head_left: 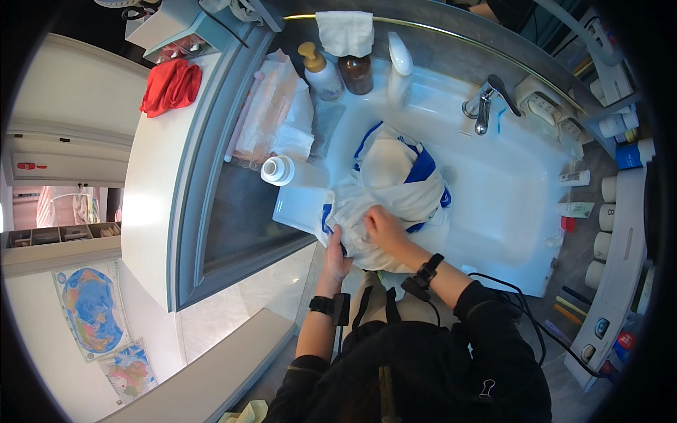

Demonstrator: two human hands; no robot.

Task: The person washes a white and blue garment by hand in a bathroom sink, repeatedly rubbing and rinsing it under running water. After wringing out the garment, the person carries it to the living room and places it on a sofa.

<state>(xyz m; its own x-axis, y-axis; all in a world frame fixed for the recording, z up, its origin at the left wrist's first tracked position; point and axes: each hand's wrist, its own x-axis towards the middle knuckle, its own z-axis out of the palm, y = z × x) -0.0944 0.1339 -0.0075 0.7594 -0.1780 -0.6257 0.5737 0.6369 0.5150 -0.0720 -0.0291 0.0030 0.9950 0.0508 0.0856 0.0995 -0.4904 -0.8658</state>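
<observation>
A white garment with blue trim (398, 176) lies bunched in a white sink basin (508, 190). My left hand (336, 251) grips its near left edge at the basin's front rim. My right hand (383, 227) presses down on the cloth just beside it, fingers closed into the fabric. Both wrists carry black bands with cables. The lower part of the garment is hidden under my hands.
A chrome tap (484, 106) stands at the sink's back. A pump bottle (321, 70), a brown jar (355, 73) and a white bottle (400, 70) line the back left rim. A white plastic jug (296, 190) lies left of the basin. A red cloth (170, 87) sits on the left counter.
</observation>
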